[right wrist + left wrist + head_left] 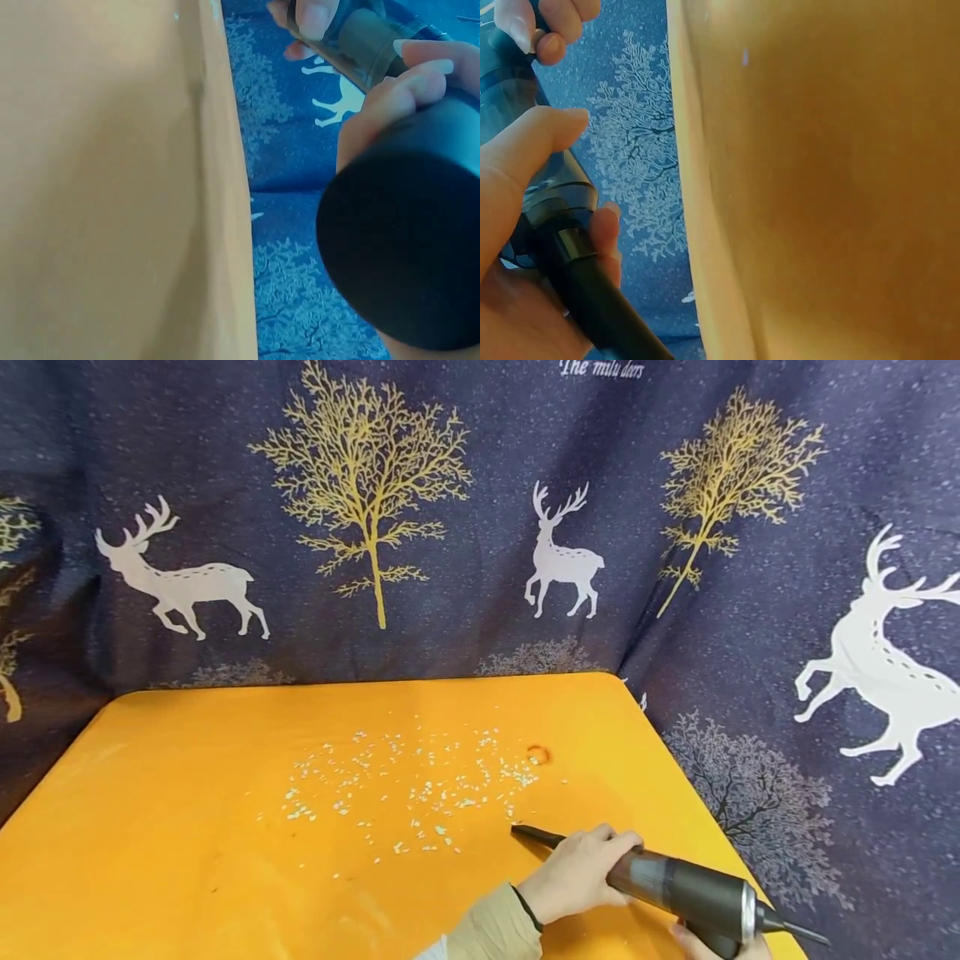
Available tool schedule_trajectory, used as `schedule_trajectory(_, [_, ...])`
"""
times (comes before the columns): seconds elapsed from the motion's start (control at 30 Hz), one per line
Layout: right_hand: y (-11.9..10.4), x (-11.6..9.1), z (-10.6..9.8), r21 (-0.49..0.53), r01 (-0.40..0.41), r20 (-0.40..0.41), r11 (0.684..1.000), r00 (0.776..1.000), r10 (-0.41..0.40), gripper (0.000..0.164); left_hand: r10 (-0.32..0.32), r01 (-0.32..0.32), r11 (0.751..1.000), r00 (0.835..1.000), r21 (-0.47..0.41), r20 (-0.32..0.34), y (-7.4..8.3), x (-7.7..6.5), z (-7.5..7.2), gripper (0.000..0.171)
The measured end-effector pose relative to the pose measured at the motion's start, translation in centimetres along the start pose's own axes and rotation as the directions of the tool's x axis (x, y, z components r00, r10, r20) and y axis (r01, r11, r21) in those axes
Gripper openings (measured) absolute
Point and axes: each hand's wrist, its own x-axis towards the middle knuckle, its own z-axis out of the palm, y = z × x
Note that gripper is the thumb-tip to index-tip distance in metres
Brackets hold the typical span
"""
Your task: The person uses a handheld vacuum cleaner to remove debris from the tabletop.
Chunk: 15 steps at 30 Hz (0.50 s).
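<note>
A black handheld vacuum cleaner (708, 893) with a clear grey section and a narrow nozzle (536, 836) slants over the right part of the yellow table (187, 793). My left hand (577, 870) grips its front section near the nozzle; in the left wrist view the thumb (536, 146) lies along the clear part. Behind it, my right hand (401, 101) curls around the handle, mostly hidden under the body in the head view. Small whitish scraps (427, 793) lie scattered across the middle of the table, and the nozzle tip points at their right-hand edge.
A reddish-brown ring mark (537, 754) shows on the table right of the scraps. Dark blue cloth (465, 568) printed with white deer and golden trees hangs behind and beside the table. The table's right edge (693, 789) runs beneath the vacuum cleaner in the head view.
</note>
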Motion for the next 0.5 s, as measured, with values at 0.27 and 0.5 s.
schedule_trajectory(0.27, [-0.4,1.2,0.6,-0.001,-0.012,0.066,1.000,0.998,0.012,0.047,-0.006,0.007,1.000,0.998,0.010,-0.069,-1.2,0.0,0.1,0.064])
schedule_trajectory(0.5, [-0.5,2.0,1.1,-0.023,-0.017,0.060,1.000,0.998,0.018,0.048,-0.038,0.037,0.996,0.999,-0.077,-0.007,-1.8,0.1,-0.3,0.060])
